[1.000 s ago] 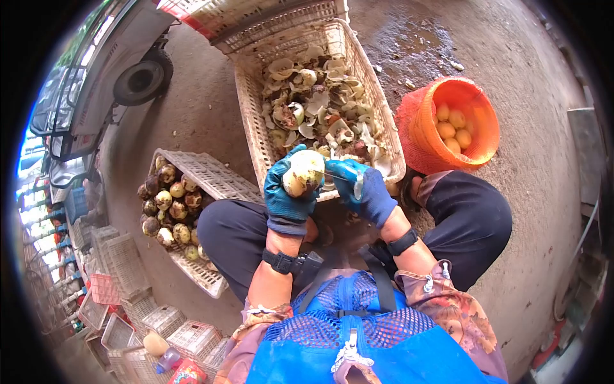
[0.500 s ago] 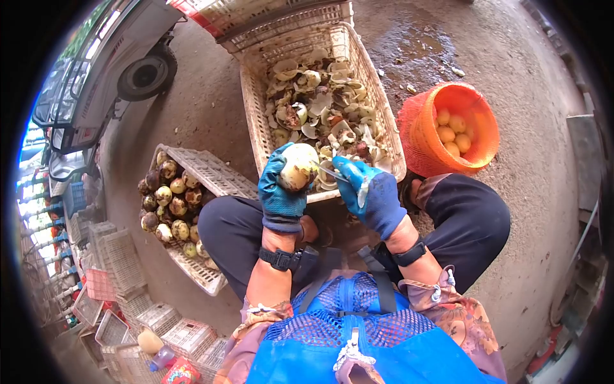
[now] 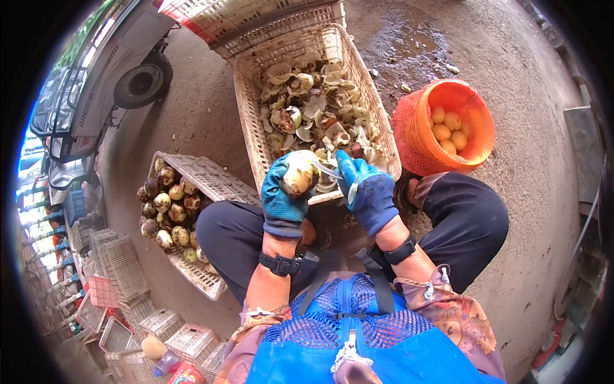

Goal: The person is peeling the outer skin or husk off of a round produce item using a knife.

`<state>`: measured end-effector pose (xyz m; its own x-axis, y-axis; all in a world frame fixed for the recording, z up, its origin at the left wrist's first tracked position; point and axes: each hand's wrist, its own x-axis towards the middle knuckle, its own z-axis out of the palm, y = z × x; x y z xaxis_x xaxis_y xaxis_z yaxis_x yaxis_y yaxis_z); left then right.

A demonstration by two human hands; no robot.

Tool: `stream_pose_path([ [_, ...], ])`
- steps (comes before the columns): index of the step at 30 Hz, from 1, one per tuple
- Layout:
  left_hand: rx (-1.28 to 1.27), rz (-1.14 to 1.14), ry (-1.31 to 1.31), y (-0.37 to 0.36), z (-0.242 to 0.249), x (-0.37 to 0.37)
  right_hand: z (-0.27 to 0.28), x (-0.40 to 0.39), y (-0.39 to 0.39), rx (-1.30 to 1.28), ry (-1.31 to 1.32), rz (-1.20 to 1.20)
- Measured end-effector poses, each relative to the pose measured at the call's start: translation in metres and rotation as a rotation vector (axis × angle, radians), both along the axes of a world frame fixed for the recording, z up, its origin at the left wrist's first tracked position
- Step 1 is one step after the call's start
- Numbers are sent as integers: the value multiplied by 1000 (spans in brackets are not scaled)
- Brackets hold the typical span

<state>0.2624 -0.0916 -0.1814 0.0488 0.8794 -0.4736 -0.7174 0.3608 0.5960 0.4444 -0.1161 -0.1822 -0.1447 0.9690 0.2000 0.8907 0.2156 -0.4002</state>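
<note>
In my left hand [image 3: 283,200], in a blue glove, is a round pale vegetable [image 3: 299,173] with brown patches; the fingers wrap its left side. My right hand [image 3: 368,192], also gloved, is closed around a small knife [image 3: 328,169]. Its blade points left at the vegetable's upper right side, and a pale strip of peel [image 3: 352,191] lies against the right glove. Both hands are over the near end of a white plastic crate [image 3: 251,134] full of peelings [image 3: 310,118]. The knife's handle is mostly hidden in the glove.
At left, a tilted crate [image 3: 214,177] holds several unpeeled round vegetables [image 3: 162,203]. An orange bucket [image 3: 423,137] with peeled yellowish ones [image 3: 441,132] stands right. Stacked crates [image 3: 256,25] rise behind the peelings. A vehicle wheel [image 3: 140,83] is at upper left, more crates [image 3: 125,265] at lower left.
The whole view has shifted slightly. The vegetable has turned a little in my left hand, showing more brown at its lower side. My right hand has tilted slightly, the blade staying close to the vegetable.
</note>
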Motion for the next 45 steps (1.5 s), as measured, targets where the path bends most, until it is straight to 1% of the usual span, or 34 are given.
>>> stream_pose_path([
  [4, -5, -37, -16, 2, -11, -5, -2, -6, 3, -76, 92, -57],
  [7, 18, 21, 70, 4, -15, -1, -8, -11, 6, -84, 212, -81],
  [10, 103, 2, 51, 3, -10, 3, 3, -10, 11, -271, 373, -151],
  [13, 72, -3, 48, -2, -1, 8, -3, 1, 26, -384, 406, -181],
  [14, 57, -18, -4, -2, 3, 8, -2, 0, 23, -304, 491, -210],
  [17, 83, -17, -46, 0, 7, 7, -1, 1, 18, -334, 741, -201],
  [18, 102, -49, -54, 1, 8, 6, -3, 3, 20, -408, 737, -231],
  [21, 204, -65, -13, 0, 9, 8, -4, 5, 18, -654, 1256, -310],
  [24, 346, -178, 185, 8, -7, -3, -17, 12, 23, 198, 660, 352],
  [26, 315, -298, 347, 10, 9, 0, 22, 3, 15, -391, 1275, 193],
  [27, 300, -359, 429, 11, 15, 2, 24, 3, 14, -497, 1365, 177],
  [28, 318, -332, 465, 12, 10, 3, 26, 2, 14, -602, 1456, 150],
  [29, 325, -287, 439, 10, 11, 5, 28, 2, 13, -705, 1542, 111],
  [31, 338, -195, 384, 5, 18, 12, 24, 4, 14, -652, 1583, 93],
  [32, 298, -138, 302, 3, 19, 14, 23, 4, 14, -631, 1615, 68],
  [35, 196, -83, 80, -3, 3, 22, 28, -1, 9, -622, 1789, -108],
  [36, 197, -114, -25, -2, 5, 29, 28, -5, 7, -634, 1852, -166],
  [37, 207, -161, 23, -9, 9, 34, 24, -7, 6, -602, 1831, -181],
  [39, 202, -168, 167, -13, 9, 40, 16, -11, 5, -540, 1787, -212],
  [40, 188, -115, 116, -13, 5, 39, 19, -16, 2, -439, 1704, -187],
  [42, 163, 0, 18, -10, -4, 36, 8, -26, 1, -303, 1503, -122],
  [45, 148, -25, 14, -6, 1, 15, -2, -11, -1, -158, 945, 43],
])
